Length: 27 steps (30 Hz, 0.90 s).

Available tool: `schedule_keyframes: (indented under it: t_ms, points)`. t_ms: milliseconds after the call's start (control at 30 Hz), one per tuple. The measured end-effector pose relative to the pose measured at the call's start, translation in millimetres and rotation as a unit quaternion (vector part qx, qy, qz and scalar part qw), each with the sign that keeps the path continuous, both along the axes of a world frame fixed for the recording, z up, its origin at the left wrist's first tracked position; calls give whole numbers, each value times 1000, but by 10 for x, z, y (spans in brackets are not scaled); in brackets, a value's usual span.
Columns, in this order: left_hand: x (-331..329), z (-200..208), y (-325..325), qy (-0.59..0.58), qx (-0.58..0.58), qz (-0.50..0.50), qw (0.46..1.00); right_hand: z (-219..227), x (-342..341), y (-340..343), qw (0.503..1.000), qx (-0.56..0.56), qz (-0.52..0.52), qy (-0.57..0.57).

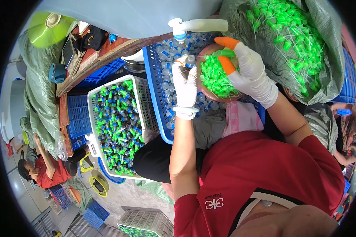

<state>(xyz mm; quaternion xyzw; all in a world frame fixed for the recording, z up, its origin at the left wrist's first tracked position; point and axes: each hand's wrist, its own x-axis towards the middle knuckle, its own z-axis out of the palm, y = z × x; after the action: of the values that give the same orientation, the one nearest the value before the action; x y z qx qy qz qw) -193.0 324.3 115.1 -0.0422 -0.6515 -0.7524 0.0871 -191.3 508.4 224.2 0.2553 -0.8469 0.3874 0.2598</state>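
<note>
My left hand (185, 85), in a white glove, is closed around a small bottle (190, 62) with a blue collar. It stays just below a white tap (179, 29) on a large pale tank. My right hand (249, 69), gloved in white with orange fingertips, pinches a green nozzle cap (224, 53) between thumb and finger. Beneath it is a round pink bowl (201, 81), heaped with green nozzle caps (217, 77) on thin clear tubes. Behind my left hand, a blue basket (156, 94) holds many small clear bottles (166, 85).
At the right a grey-green sack (261, 59) spills more green caps. A white crate (144, 89) of capped dark bottles (116, 122) stands left of my leg. A wooden shelf edge (95, 59) runs below the tank (146, 17). Another person (53, 170) sits at far left.
</note>
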Motion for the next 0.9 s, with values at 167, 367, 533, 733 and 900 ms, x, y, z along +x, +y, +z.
schedule_keyframes:
  t_ms: [167,367,533,733,900]
  points:
    - [-175,77,-26,28,30,24,999,182,-49,-5,999,-48,-12,-23]
    - [-208,97,-2,47,18,35,998,208,-84,17,998,-33,-37,-29]
    - [-231,165,-7,19,53,20,998,197,-104,32,999,-13,-37,-30]
    - [-282,170,32,58,63,25,996,90,-158,65,1000,2,-20,16]
    - [-272,161,49,55,58,26,996,90,-150,97,999,29,-28,-36]
